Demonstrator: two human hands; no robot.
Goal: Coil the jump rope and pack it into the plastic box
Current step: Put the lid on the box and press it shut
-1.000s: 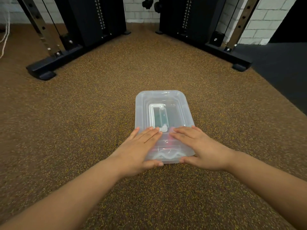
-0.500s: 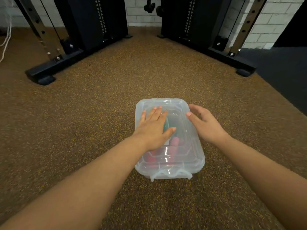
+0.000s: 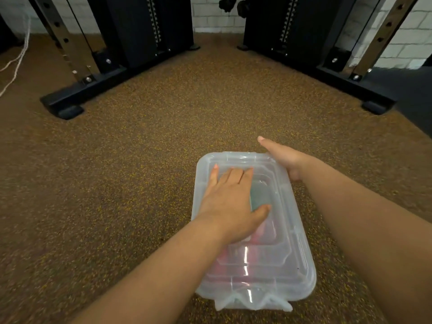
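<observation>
A translucent plastic box (image 3: 289, 260) with its lid on lies on the speckled brown floor, its latch at the near end. Pink and green shapes of the jump rope (image 3: 264, 197) show faintly through the lid. My left hand (image 3: 230, 203) lies flat on the lid's far half, fingers spread, holding nothing. My right hand (image 3: 284, 157) is at the box's far right corner, thumb stretched forward; its fingers are hidden behind the corner, so the grip is unclear.
Two black gym machine frames stand at the back: one base foot (image 3: 67, 108) at left, another (image 3: 374, 106) at right. A white cord (image 3: 16, 64) lies at far left. A dark floor mat (image 3: 416, 94) begins at the right.
Both hands moved from the box's near end to its far end: the left now flat on the lid, the right around the far right corner. The view has closed in on the box.
</observation>
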